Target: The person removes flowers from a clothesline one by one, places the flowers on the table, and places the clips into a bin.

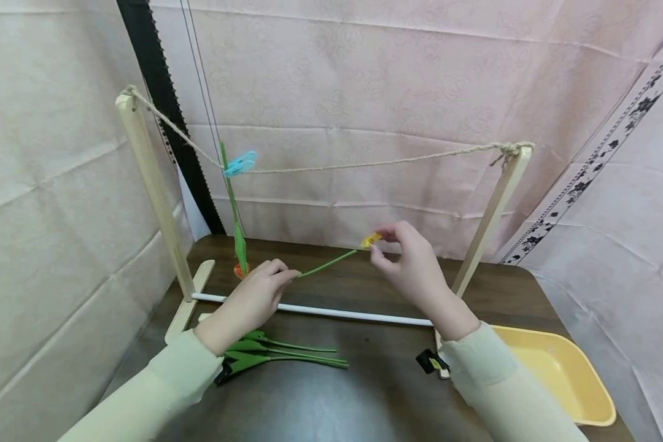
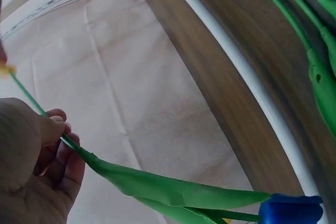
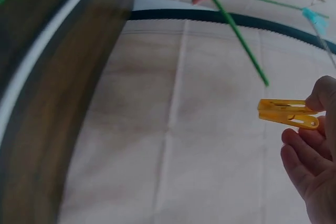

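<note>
My left hand (image 1: 256,291) pinches the green stem of an artificial tulip (image 1: 328,264). Its blue head (image 2: 290,211) and broad leaves point away from the fingers in the left wrist view. My right hand (image 1: 411,264) holds a yellow clothespin (image 3: 286,113) between thumb and finger at its handle end. The bare stem tip lies near the clothespin's nose, apart from it in the right wrist view. To the left, a blue clothespin (image 1: 239,164) clips another tulip (image 1: 240,248) to the rope (image 1: 364,164), head downward; its orange bloom is partly behind my left hand.
Two wooden posts (image 1: 157,196) carry the sagging rope, with a white rod (image 1: 331,312) low between them. Several green-stemmed flowers (image 1: 304,356) lie on the dark table (image 1: 364,399), heads hidden by my left arm. A yellow tray (image 1: 563,368) stands at right, partly behind my right sleeve.
</note>
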{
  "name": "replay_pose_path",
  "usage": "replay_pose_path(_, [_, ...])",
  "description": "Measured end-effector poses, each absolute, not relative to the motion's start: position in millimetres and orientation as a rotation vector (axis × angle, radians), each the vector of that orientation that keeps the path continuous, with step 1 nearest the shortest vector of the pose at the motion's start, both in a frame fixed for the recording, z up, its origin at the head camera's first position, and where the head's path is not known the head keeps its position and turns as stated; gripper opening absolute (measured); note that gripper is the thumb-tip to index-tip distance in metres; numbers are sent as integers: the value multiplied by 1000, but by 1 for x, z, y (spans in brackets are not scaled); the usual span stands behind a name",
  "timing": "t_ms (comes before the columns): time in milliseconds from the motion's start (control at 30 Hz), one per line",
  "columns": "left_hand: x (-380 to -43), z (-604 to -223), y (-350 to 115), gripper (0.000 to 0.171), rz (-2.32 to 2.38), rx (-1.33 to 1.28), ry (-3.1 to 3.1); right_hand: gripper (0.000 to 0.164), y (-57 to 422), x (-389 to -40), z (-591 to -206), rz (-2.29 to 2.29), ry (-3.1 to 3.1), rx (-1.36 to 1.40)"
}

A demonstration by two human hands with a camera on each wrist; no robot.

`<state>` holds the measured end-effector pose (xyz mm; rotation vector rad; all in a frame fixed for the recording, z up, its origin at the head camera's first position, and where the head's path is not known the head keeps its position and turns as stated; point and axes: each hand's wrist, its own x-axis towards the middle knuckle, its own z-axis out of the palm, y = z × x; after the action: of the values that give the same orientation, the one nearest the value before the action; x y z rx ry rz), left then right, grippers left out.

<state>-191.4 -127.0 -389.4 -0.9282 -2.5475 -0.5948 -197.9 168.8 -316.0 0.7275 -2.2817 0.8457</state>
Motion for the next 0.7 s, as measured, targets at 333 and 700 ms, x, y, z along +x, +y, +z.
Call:
replay_pose_path(333, [-185, -404, -132, 26, -400, -997, -2696, 24, 212, -176, -366, 819, -2442, 560])
replay_pose_path(700, [-173, -421, -125, 23, -291, -1029, -2880, 23, 260, -140, -400, 725, -2582, 414])
